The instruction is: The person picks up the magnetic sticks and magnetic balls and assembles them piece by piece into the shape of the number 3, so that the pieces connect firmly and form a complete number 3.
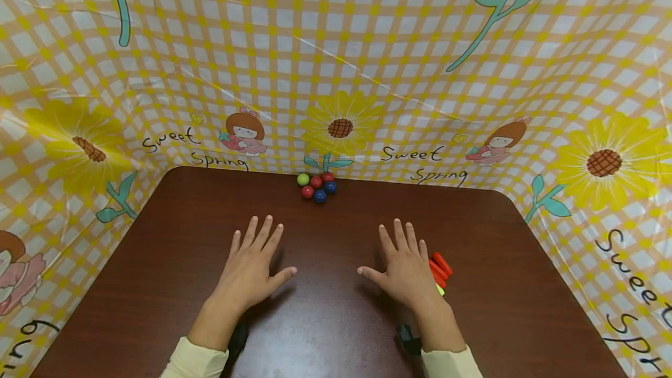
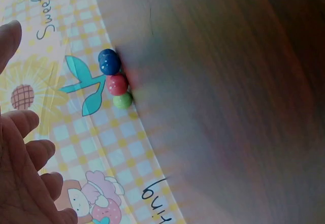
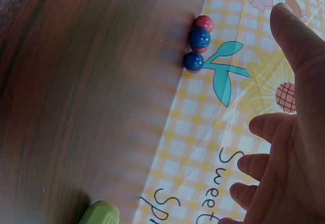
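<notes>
My left hand (image 1: 249,273) hovers palm down over the left half of the dark brown table (image 1: 325,331), fingers spread, holding nothing. On the right half, my right hand (image 1: 406,273) is spread the same way and holds nothing. Just beyond its little-finger side lie red pieces (image 1: 440,267) and a yellow-green piece (image 1: 440,290), partly hidden by the hand. In the right wrist view a green rounded piece (image 3: 101,214) shows at the bottom edge. At the table's far edge sits a cluster of small shiny balls: green (image 1: 303,179), red (image 1: 307,192) and blue (image 1: 319,196).
A yellow checked cloth (image 1: 341,63) with sunflowers and "Sweet Spring" lettering rises like a wall behind the table and along both sides. Dark wrist-camera mounts (image 1: 408,340) sit beneath the wrists. The balls stand close to the cloth.
</notes>
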Available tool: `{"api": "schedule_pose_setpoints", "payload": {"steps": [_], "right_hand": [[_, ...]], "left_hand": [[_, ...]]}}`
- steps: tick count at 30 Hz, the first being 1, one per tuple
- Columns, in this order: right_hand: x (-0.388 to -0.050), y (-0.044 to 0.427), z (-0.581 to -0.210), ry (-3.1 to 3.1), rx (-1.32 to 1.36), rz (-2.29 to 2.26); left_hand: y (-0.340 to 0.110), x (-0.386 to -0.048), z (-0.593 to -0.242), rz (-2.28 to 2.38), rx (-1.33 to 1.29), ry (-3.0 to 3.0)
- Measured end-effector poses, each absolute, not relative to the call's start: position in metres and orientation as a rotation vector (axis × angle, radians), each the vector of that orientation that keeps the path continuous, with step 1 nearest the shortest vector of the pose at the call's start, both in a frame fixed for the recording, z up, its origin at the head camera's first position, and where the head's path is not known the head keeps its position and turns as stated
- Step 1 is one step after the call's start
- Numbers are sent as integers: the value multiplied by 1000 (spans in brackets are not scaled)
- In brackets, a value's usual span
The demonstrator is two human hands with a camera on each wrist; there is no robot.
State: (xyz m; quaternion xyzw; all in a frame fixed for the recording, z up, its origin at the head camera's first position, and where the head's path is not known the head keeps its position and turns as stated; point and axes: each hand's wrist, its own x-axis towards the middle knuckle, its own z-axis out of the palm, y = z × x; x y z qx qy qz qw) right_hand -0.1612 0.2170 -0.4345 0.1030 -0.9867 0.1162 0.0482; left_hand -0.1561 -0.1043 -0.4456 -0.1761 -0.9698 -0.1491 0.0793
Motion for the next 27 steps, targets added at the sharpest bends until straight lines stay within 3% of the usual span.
{"api": "schedule_pose_setpoints", "payload": {"steps": [12,20,27], "right_hand": [[-162,220,-433,-2994,364,444],[-153,245,-433,-2938,398,918],[-141,281,-433,-2877,413,925]], "left_hand": [[-107,-161,-451,-526,-553,-2886],[-136,-150,-452,-1008,-587,-2833],[-159,-151,-447,-1268,-561,-2636]]}}
